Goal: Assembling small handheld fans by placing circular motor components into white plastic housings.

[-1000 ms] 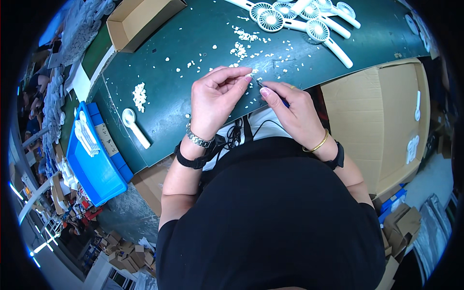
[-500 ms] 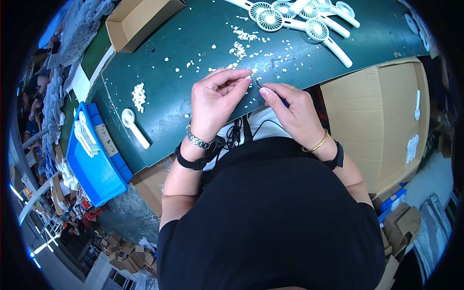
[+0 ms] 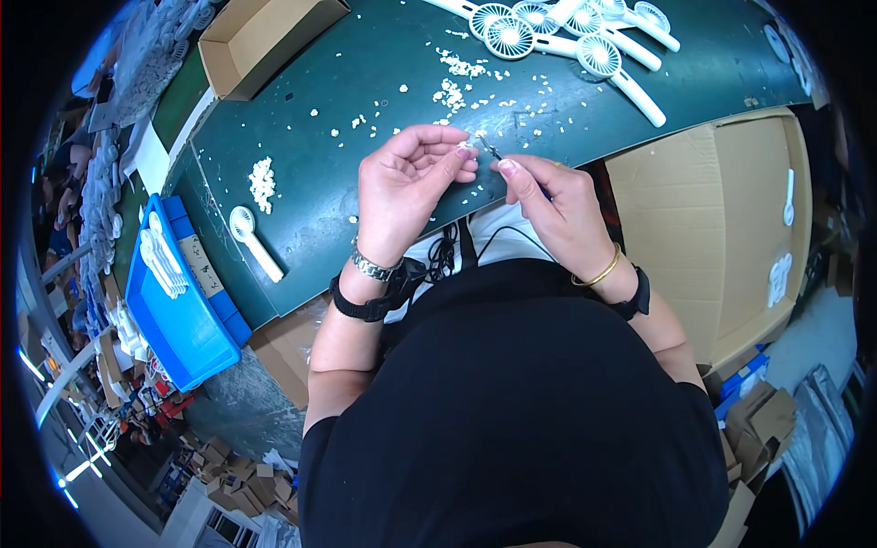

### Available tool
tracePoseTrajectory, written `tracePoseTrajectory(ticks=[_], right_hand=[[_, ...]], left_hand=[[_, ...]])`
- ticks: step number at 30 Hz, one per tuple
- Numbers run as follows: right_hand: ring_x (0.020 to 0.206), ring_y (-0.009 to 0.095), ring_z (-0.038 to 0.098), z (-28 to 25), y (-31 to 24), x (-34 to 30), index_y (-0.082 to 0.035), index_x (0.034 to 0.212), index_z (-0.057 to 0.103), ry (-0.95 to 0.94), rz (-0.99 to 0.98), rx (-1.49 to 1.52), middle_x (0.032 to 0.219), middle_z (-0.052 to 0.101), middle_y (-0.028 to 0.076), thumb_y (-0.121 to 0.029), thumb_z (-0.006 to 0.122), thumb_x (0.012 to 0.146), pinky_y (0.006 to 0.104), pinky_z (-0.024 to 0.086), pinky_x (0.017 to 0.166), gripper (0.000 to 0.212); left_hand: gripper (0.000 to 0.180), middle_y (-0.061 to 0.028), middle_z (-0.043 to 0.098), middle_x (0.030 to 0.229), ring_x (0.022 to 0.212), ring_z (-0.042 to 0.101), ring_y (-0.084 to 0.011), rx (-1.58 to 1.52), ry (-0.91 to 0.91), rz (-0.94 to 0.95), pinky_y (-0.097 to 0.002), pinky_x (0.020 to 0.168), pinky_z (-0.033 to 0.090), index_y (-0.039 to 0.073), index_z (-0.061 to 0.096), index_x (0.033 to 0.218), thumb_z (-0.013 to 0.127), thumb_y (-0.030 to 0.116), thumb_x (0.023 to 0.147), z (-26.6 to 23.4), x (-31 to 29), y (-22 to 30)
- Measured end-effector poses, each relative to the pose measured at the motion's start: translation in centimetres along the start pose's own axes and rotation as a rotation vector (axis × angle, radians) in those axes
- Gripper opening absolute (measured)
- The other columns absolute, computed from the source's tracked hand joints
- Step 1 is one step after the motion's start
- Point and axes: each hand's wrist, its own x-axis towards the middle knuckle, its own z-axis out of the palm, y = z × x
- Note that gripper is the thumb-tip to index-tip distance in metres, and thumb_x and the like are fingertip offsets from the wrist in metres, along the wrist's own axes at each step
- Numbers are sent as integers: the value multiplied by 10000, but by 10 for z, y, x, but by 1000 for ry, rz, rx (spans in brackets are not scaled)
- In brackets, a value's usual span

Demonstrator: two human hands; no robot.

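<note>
My left hand (image 3: 402, 194) is closed in a pinch over the green table's near edge, a tiny white plastic piece (image 3: 467, 146) between thumb and forefinger. Just right of it, my right hand (image 3: 559, 201) grips small pliers (image 3: 493, 151) with dark jaws; most of their handle is hidden in the palm, with a bit of blue showing. The jaws point toward the white piece, a small gap apart from it. Beyond the fingertips, many tiny white pieces (image 3: 450, 94) lie scattered on the table. Another small heap of white pieces (image 3: 262, 184) lies to the left.
Several white handheld fans (image 3: 600, 57) lie at the far right, and one fan-shaped part (image 3: 256, 242) at the left. A blue bin (image 3: 187, 338) holds white parts beside the table. Cardboard boxes stand at the far left (image 3: 265, 41) and on the right (image 3: 671, 237).
The pliers' jaws have drawn slightly away from the left fingertips, and the white piece shows more clearly. My left fingers have spread a little; my right hand has shifted slightly right.
</note>
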Motion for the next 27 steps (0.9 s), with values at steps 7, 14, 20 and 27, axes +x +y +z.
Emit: tracePoseTrajectory(ticks=[7, 14, 20, 27], right_hand=[[783, 122, 669, 3, 8, 1, 43, 1243, 732, -11, -47, 18, 905, 739, 103, -236, 631, 1099, 265, 531, 720, 329], [773, 126, 673, 2, 3, 0, 40, 1235, 734, -27, -41, -4, 919, 741, 106, -234, 634, 1096, 270, 532, 716, 323], [748, 128, 666, 1, 3, 0, 34, 1220, 740, -32, -41, -20, 897, 736, 103, -236, 638, 1092, 274, 527, 703, 316], [726, 130, 655, 2, 3, 1, 33, 1199, 745, -13, -60, -15, 873, 729, 108, -230, 643, 1089, 280, 511, 683, 304]], left_hand=[[191, -121, 768, 996, 869, 758, -154, -55, 8, -55, -263, 781, 646, -87, 691, 1160, 739, -20, 989, 0, 0, 0], [189, -126, 766, 1015, 873, 757, -150, -117, -15, -29, -258, 782, 641, -77, 697, 1161, 742, -14, 989, -3, -2, -6], [188, -126, 766, 1016, 875, 757, -150, -118, -17, -40, -257, 784, 639, -74, 696, 1164, 740, -6, 994, -3, -2, -7], [188, -132, 768, 1020, 880, 760, -155, -120, -17, -41, -258, 786, 639, -74, 694, 1170, 734, -3, 1000, -3, -1, -8]])
